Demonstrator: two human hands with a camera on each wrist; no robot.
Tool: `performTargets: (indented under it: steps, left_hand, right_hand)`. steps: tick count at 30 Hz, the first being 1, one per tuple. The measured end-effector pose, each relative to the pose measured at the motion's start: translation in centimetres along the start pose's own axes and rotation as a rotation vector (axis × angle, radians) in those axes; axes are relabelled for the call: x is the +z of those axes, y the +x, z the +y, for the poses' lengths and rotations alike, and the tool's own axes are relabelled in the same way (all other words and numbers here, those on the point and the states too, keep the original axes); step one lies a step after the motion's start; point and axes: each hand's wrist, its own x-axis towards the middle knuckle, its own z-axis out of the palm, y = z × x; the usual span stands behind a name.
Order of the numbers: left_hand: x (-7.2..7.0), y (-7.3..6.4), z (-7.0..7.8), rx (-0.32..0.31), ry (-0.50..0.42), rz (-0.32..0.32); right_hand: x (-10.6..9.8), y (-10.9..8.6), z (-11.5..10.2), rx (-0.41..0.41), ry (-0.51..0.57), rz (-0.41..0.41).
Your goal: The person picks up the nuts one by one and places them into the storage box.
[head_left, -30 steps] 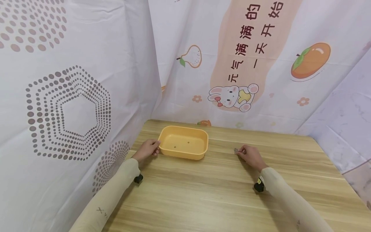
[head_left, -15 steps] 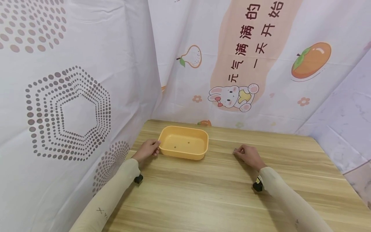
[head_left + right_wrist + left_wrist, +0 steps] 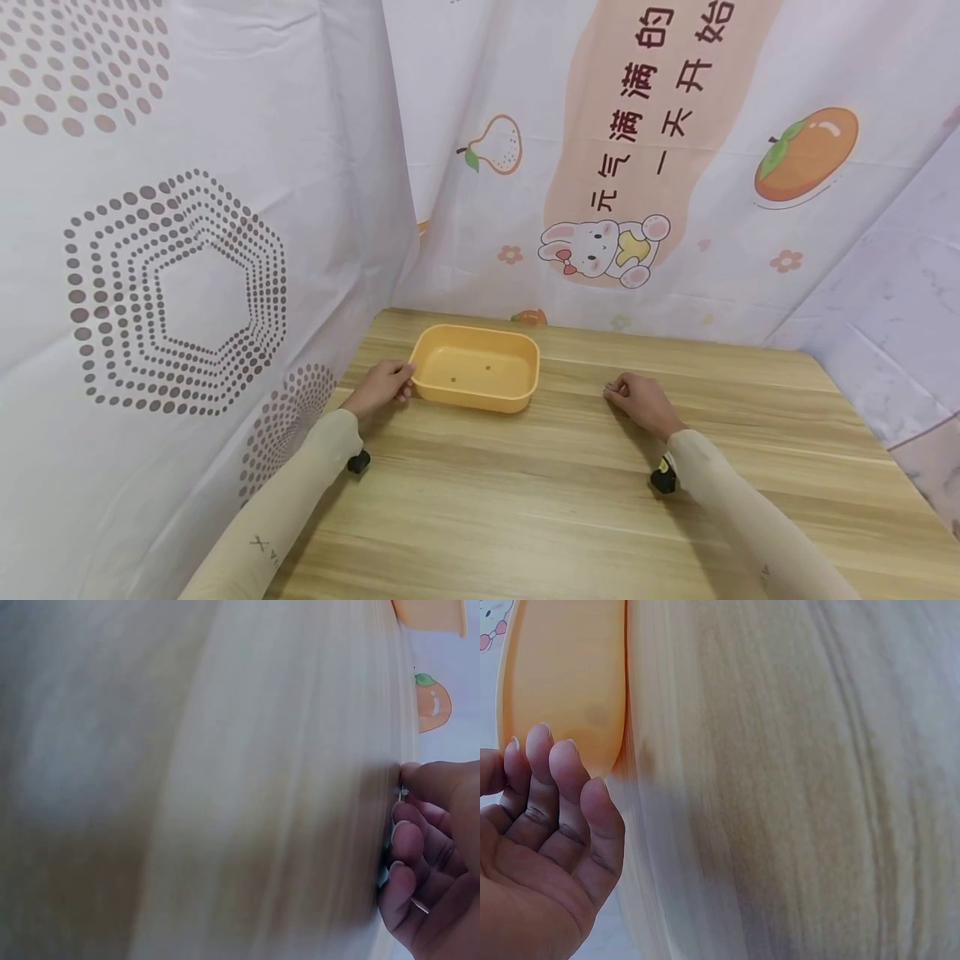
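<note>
A shallow yellow plastic basin [image 3: 476, 401] stands on the wooden table. My left hand [image 3: 381, 385] grips the left end of its rim between thumb and fingers; in the left wrist view the fingers [image 3: 568, 769] curl against the basin's end wall. Two small dark round spots [image 3: 488, 367] show on the basin's floor. To the right of the basin, my right hand [image 3: 640, 402] is low at the tabletop, thumb and index finger pinching a small greyish metal piece [image 3: 608, 386]. The fingers hide most of that piece, and I cannot tell its kind.
The wood-grain table [image 3: 495, 500] stretches in front of the basin and between the arms. A patterned white curtain [image 3: 225, 125] borders it on the left, and a printed cloth [image 3: 480, 250] hangs along the back. Each wrist carries a small black device [image 3: 663, 477].
At my right fingertips, the small grey metal piece showed more a second ago; the fingers now cover most of it. That hand has shifted slightly left. The left hand and basin have stayed put.
</note>
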Motion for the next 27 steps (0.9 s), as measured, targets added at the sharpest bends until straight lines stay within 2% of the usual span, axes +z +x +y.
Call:
performTargets:
  steps: [8, 13, 27]
  left_hand:
    - [0.01, 0.01, -0.18, -0.012, -0.012, -0.010]
    - [-0.02, -0.01, 0.06, -0.006, -0.006, -0.003]
    - [-0.11, -0.07, 0.24, -0.015, -0.009, -0.018]
  right_hand:
    - [-0.05, 0.06, -0.31, -0.013, -0.015, -0.033]
    - [-0.01, 0.38, -0.40, -0.021, -0.052, -0.031]
    - [0.12, 0.33, -0.39, -0.030, -0.057, -0.029]
